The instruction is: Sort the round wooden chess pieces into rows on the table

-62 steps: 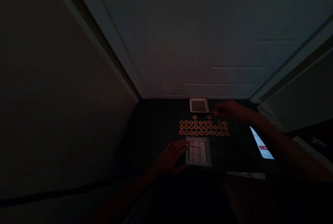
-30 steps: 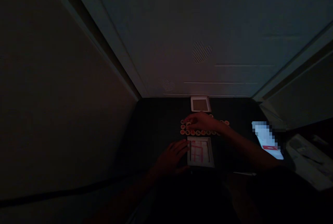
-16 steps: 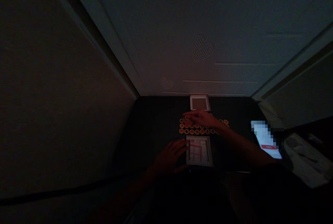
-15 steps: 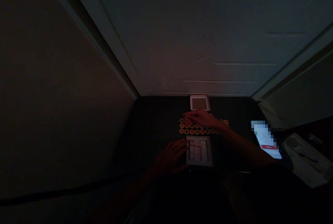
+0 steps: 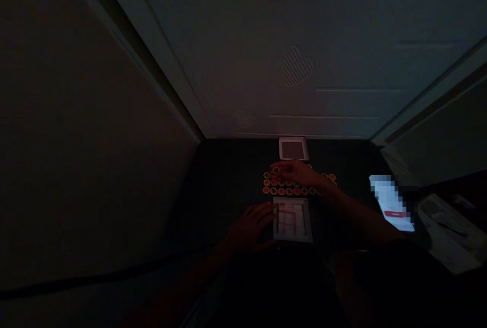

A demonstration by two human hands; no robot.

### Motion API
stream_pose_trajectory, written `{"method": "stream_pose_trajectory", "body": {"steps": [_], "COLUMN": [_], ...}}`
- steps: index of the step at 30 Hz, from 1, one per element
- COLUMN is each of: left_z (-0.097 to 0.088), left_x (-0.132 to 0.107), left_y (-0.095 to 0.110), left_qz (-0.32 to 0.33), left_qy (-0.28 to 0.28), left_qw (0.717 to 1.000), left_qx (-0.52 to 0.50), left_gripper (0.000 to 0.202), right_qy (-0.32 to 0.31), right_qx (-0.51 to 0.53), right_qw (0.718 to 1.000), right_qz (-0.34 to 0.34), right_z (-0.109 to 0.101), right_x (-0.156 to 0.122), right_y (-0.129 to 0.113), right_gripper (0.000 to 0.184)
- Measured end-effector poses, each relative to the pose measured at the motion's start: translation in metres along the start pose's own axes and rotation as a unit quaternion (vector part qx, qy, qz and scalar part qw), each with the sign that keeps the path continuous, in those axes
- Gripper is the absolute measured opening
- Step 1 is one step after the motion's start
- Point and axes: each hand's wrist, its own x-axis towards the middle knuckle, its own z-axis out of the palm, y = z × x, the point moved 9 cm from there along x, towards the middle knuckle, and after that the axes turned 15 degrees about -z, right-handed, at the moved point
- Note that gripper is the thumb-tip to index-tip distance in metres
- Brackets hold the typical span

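Note:
Several round xiangqi pieces [image 5: 281, 191] lie in rows on the dark table, pale discs with red or dark marks. Above the left end of the rows, my right hand [image 5: 294, 170] pinches one xiangqi piece [image 5: 275, 170] at its fingertips. Its palm and forearm hide part of the upper rows. My left hand [image 5: 253, 224] lies with fingers stretched out at the left edge of a white tray [image 5: 309, 231]. Inside that tray are pink lines and a pale sheet or lining; dim light blurs the detail.
A second shallow white box or lid [image 5: 281, 150] with a brown inside lies at the table's back, by a pale panel with embossed hearts [image 5: 297, 66]. A lit phone [image 5: 393, 206] is at the right. Beyond it sits a whitish object [image 5: 449, 236].
My right hand has lifted the pinched piece slightly, and it shows more clearly between the fingers. My left hand stays by the tray. The view has shifted a little.

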Motion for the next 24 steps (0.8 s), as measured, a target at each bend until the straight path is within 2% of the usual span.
{"method": "stream_pose_trajectory", "body": {"steps": [5, 13, 19, 24], "left_z": [0.0, 0.004, 0.004, 0.002], "left_x": [0.0, 0.001, 0.001, 0.001], "left_y": [0.001, -0.002, -0.001, -0.001], "left_qz": [0.007, 0.0, 0.003, -0.001], "left_qy": [0.011, -0.001, -0.007, -0.002], "left_qw": [1.0, 1.0, 1.0, 1.0], "left_qx": [0.006, 0.012, 0.012, 0.008], "left_gripper": [0.062, 0.064, 0.064, 0.062], "right_qy": [0.012, 0.022, 0.038, 0.059], "right_qx": [-0.03, -0.069, -0.081, -0.062], "right_qw": [0.999, 0.997, 0.995, 0.996], "right_qz": [0.011, -0.027, -0.035, -0.029], "right_z": [-0.005, -0.004, -0.006, -0.014], "right_x": [-0.002, -0.002, -0.011, -0.022], "right_y": [-0.004, -0.018, -0.032, -0.032], "right_gripper": [0.034, 0.029, 0.03, 0.033]}}
